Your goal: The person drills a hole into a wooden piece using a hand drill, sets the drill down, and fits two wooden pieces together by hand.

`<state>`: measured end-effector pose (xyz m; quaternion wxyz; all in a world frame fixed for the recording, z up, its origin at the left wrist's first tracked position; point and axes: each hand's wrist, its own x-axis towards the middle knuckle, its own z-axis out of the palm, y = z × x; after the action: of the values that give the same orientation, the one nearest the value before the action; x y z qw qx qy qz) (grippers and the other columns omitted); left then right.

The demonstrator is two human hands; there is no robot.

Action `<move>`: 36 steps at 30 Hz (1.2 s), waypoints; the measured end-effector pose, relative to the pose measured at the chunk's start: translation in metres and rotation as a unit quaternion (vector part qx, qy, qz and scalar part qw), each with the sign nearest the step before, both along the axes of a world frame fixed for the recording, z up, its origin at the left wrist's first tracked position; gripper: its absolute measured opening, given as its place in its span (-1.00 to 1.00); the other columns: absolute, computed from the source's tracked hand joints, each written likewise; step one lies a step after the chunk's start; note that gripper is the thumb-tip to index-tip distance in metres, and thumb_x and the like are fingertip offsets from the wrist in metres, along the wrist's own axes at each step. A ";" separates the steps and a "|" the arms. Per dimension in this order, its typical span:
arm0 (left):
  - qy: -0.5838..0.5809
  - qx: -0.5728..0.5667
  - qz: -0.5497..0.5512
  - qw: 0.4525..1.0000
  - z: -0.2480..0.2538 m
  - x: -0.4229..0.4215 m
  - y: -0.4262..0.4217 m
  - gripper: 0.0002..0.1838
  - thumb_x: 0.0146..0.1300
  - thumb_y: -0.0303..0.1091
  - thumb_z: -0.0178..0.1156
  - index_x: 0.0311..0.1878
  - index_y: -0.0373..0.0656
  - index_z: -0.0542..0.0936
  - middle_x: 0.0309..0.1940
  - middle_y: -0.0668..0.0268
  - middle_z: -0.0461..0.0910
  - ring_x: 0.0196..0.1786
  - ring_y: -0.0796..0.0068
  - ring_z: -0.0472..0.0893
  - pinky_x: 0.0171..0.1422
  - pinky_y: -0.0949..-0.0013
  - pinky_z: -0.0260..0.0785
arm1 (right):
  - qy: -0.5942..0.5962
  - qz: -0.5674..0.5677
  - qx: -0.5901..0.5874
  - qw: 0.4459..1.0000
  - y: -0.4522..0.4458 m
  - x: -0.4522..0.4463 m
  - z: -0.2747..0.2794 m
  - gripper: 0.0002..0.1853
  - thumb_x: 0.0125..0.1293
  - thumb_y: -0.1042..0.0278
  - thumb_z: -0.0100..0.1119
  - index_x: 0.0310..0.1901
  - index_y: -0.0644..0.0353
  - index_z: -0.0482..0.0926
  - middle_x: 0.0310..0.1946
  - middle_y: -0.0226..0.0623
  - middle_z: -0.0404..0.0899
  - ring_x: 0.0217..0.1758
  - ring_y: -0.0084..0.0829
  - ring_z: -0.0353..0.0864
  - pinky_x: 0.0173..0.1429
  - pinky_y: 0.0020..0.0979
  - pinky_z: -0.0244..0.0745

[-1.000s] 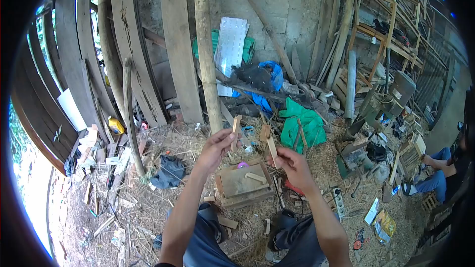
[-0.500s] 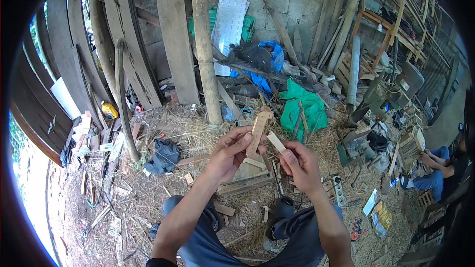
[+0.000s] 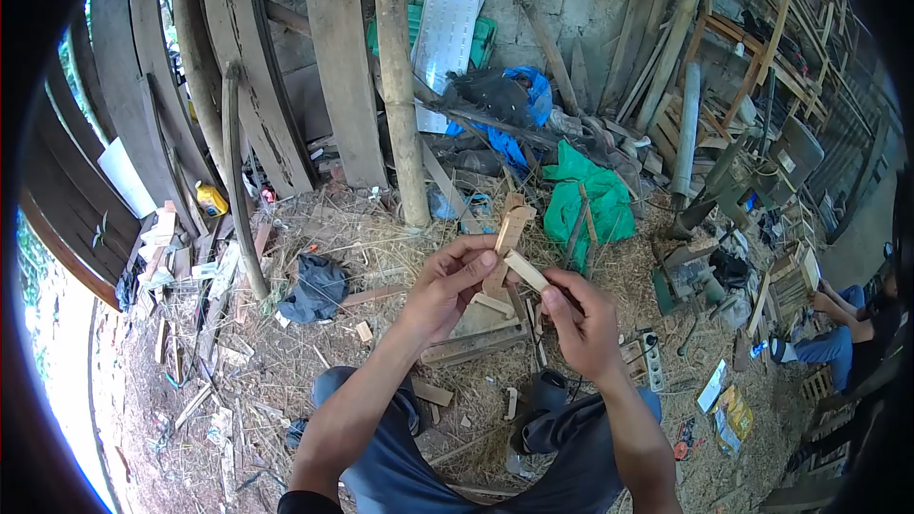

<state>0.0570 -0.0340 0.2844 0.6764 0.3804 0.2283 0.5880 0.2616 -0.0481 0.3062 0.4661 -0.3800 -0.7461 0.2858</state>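
My left hand grips a flat wooden piece between thumb and fingers; it stands upright and has a short knob or crosspiece at its top. In my right hand a small pale wood strip is pinched by thumb and forefinger, slanting up to the left. The strip's far end meets or overlaps the face of the left piece; I cannot tell if it is inserted. Below my hands, another short pale stick lies on a low wooden block.
Straw and wood scraps cover the ground. A power strip lies right of my knee, near a yellow packet. A bamboo pole and a green plastic sheet are ahead. Another person sits at far right.
My right hand has brought the pale strip slightly up and left, so its end now meets the piece in my left hand. The view has shifted slightly.
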 end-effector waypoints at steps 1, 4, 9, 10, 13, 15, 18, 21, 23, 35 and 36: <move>0.009 0.013 0.005 1.000 0.000 0.001 0.000 -0.68 0.43 -0.36 0.15 0.18 -0.25 0.51 -0.04 0.18 0.66 -0.01 0.41 0.68 0.11 0.36 0.52 | -0.001 -0.003 0.010 1.000 0.001 -0.001 -0.002 -0.76 0.43 0.37 0.13 -0.03 0.39 0.57 -0.30 -0.08 0.65 -0.32 -0.33 0.66 -0.21 -0.40 0.50; 0.018 0.043 0.008 0.999 -0.007 -0.004 0.005 -0.68 0.38 -0.43 0.20 0.16 -0.26 0.53 -0.06 0.19 0.66 -0.03 0.42 0.67 0.10 0.37 0.50 | -0.001 -0.005 0.013 1.000 0.001 -0.002 -0.002 -0.77 0.42 0.38 0.15 -0.03 0.38 0.57 -0.29 -0.07 0.65 -0.32 -0.29 0.67 -0.21 -0.38 0.51; 0.106 0.124 0.055 0.985 -0.006 -0.005 0.005 -0.67 0.34 -0.50 0.23 0.16 -0.27 0.53 -0.04 0.18 0.66 -0.03 0.43 0.67 0.08 0.37 0.50 | -0.008 -0.010 -0.016 1.000 0.001 0.001 0.002 -0.78 0.41 0.38 0.15 -0.05 0.38 0.58 -0.30 -0.07 0.65 -0.35 -0.30 0.66 -0.24 -0.38 0.51; 0.133 0.148 0.067 0.978 -0.004 -0.005 0.004 -0.68 0.34 -0.50 0.23 0.15 -0.28 0.53 -0.04 0.18 0.66 -0.02 0.44 0.67 0.09 0.37 0.50 | -0.017 -0.013 -0.016 1.000 0.002 0.002 0.002 -0.78 0.42 0.39 0.15 -0.05 0.37 0.58 -0.30 -0.07 0.65 -0.36 -0.30 0.66 -0.25 -0.39 0.51; 0.110 0.141 0.045 0.983 -0.007 -0.010 0.006 -0.69 0.38 -0.47 0.19 0.16 -0.28 0.52 -0.03 0.16 0.66 0.00 0.42 0.67 0.13 0.36 0.51 | -0.027 -0.010 0.012 1.000 0.005 0.003 -0.001 -0.78 0.42 0.39 0.15 -0.04 0.37 0.59 -0.32 -0.08 0.65 -0.39 -0.32 0.66 -0.27 -0.39 0.51; 0.060 0.112 0.013 0.992 -0.006 -0.011 0.007 -0.69 0.41 -0.44 0.16 0.17 -0.28 0.51 -0.02 0.15 0.65 0.01 0.40 0.67 0.15 0.35 0.52 | -0.029 -0.003 0.041 0.999 0.005 0.002 -0.002 -0.78 0.42 0.39 0.15 -0.04 0.37 0.59 -0.34 -0.08 0.65 -0.39 -0.32 0.66 -0.27 -0.39 0.51; -0.051 0.001 -0.025 0.998 0.001 -0.009 0.005 -0.67 0.46 -0.38 0.09 0.21 -0.29 0.46 0.03 0.11 0.63 0.04 0.33 0.67 0.17 0.30 0.53 | -0.001 -0.011 0.005 1.000 0.003 0.000 -0.002 -0.78 0.42 0.39 0.14 -0.06 0.38 0.59 -0.35 -0.09 0.66 -0.39 -0.34 0.67 -0.27 -0.40 0.51; -0.039 0.023 -0.026 0.999 0.002 -0.008 0.005 -0.67 0.48 -0.34 0.05 0.20 -0.29 0.44 0.06 0.10 0.61 0.04 0.28 0.67 0.18 0.27 0.55 | 0.023 -0.023 -0.001 0.999 0.003 0.002 -0.002 -0.78 0.43 0.38 0.11 -0.07 0.38 0.58 -0.39 -0.13 0.65 -0.38 -0.39 0.66 -0.27 -0.41 0.50; -0.022 0.014 -0.011 1.000 0.005 -0.006 0.004 -0.70 0.48 -0.35 0.04 0.16 -0.31 0.44 0.09 0.09 0.58 0.00 0.31 0.66 0.09 0.33 0.55 | 0.023 -0.023 -0.014 0.999 0.003 0.003 -0.003 -0.74 0.45 0.35 0.09 0.02 0.37 0.53 -0.41 -0.22 0.62 -0.39 -0.49 0.62 -0.27 -0.45 0.47; 0.229 0.094 0.034 0.968 0.000 0.002 0.000 -0.77 0.32 -0.48 0.27 0.00 -0.33 0.55 -0.16 0.14 0.68 -0.16 0.50 0.67 -0.12 0.44 0.54 | 0.124 0.023 -0.110 0.986 0.010 0.003 0.000 -0.66 0.42 0.31 0.20 0.10 0.35 0.52 -0.24 -0.41 0.61 -0.28 -0.70 0.50 -0.24 -0.60 0.37; 0.229 0.094 0.034 0.968 -0.001 0.002 0.001 -0.77 0.32 -0.48 0.27 0.00 -0.33 0.55 -0.16 0.14 0.68 -0.16 0.50 0.67 -0.12 0.44 0.54 | 0.125 0.023 -0.110 0.986 0.010 0.004 -0.001 -0.66 0.42 0.31 0.20 0.10 0.35 0.52 -0.24 -0.41 0.61 -0.28 -0.70 0.50 -0.24 -0.60 0.37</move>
<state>0.0587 -0.0333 0.2835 0.5469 0.5590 0.3334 0.5265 0.2654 -0.0377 0.3048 0.5043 -0.3732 -0.6543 0.4222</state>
